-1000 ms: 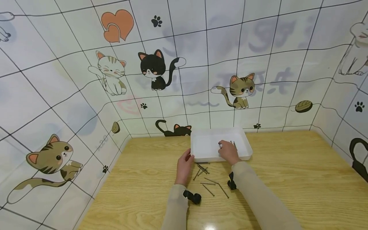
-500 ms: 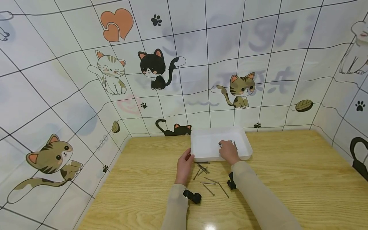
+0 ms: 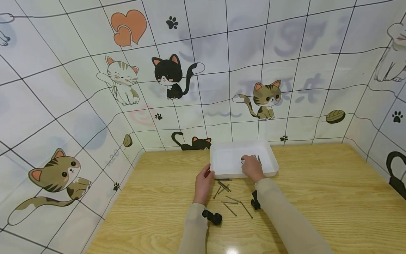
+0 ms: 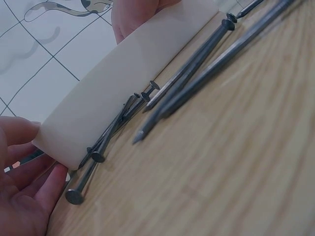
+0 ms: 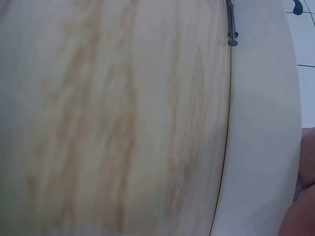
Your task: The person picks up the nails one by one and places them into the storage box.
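A shallow white tray (image 3: 242, 175) stands at the back of the wooden table. My left hand (image 3: 203, 184) holds its front left corner; in the left wrist view the fingers (image 4: 37, 194) lie against that corner. Inside the tray my right hand (image 3: 252, 168) reaches down with bent fingers, and a thin nail tip (image 3: 242, 163) shows beside them. Most of that nail is hidden. Two or so nails (image 3: 259, 160) lie in the tray just right of the hand. Several more nails (image 3: 229, 203) lie loose on the table before the tray, some crossed.
The wooden table (image 3: 317, 197) runs up to a wall covering (image 3: 219, 88) printed with cats, at the back and sides. A small black camera sits on each wrist, the left one (image 3: 213, 217) close to the loose nails.
My right fingers shift slightly inside the tray, and the thin nail tip beside them has changed position a little. The left hand, the tray and the loose nails stay put.
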`<state>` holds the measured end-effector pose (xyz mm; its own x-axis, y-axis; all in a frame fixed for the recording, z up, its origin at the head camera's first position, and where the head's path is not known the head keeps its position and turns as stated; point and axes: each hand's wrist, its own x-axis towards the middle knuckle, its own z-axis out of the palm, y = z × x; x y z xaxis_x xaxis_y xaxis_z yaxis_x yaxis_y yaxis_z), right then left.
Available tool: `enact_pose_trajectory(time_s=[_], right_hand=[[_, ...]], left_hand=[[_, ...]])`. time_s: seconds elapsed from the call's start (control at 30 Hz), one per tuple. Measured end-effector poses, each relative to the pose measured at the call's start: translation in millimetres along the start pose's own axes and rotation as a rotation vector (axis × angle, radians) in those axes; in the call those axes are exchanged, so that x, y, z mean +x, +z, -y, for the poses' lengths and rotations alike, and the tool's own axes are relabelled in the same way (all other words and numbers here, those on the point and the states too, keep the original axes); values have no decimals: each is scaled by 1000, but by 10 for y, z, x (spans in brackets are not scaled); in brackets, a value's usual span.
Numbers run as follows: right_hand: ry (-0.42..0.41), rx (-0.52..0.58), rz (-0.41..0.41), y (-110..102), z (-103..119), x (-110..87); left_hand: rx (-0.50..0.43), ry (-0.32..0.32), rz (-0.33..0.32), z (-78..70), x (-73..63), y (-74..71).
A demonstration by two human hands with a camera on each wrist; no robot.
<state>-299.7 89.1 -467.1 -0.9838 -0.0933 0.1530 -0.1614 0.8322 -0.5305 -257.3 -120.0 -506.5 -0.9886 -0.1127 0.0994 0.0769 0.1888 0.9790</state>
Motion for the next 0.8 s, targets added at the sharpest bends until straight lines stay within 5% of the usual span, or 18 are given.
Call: enact_pose_trajectory(time_s=[0.57,0.8], right_hand=[[44,183,-17,-10,-7,21],[-34,271,-17,-49,-25,-2]], left_hand=[[-6,-13,3,-35,-10,-5],[-18,-7,2,-34,-8,7]])
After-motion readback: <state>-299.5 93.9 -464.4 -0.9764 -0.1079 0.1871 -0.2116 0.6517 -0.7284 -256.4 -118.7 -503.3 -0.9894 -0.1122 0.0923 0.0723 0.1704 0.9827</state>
